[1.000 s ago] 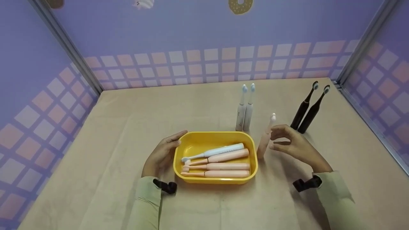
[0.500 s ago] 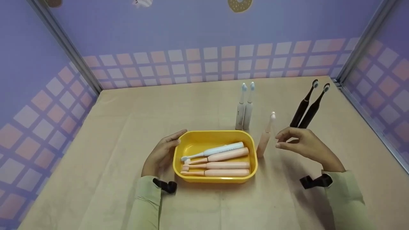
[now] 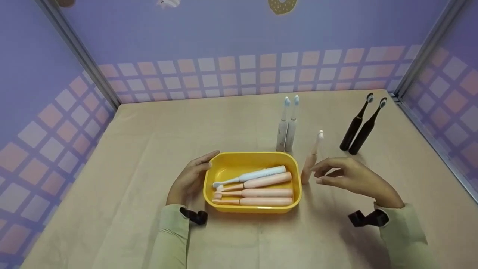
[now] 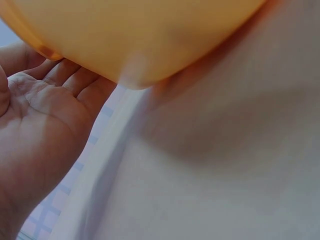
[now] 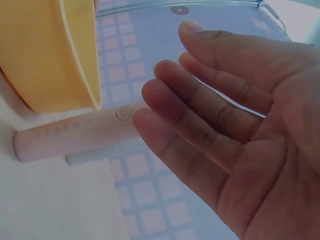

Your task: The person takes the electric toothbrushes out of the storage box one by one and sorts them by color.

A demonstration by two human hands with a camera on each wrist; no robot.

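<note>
A yellow plastic basin (image 3: 252, 210) stands in the middle of the table. My left hand (image 3: 189, 178) holds it at its far left corner, thumb at the rim and fingers against the outer wall (image 4: 130, 45). Inside lie a light blue electric toothbrush (image 3: 261, 173) and 3 pink electric toothbrushes (image 3: 267, 192). Another pink electric toothbrush (image 3: 310, 164) stands upright just right of the basin. My right hand (image 3: 349, 177) hovers beside it, holding nothing; in the right wrist view the fingers (image 5: 170, 102) are loosely bent and spread near its handle (image 5: 75, 132).
Two white electric toothbrushes (image 3: 285, 132) stand side by side behind the basin. Farther right stand two black electric toothbrushes (image 3: 358, 130). Purple panels with a tile pattern (image 3: 227, 80) and metal posts (image 3: 414, 48) enclose the table.
My right hand has let go of the upright pink toothbrush, drawn back to the right, then come slightly nearer its lower part. My left hand and the basin keep their place.
</note>
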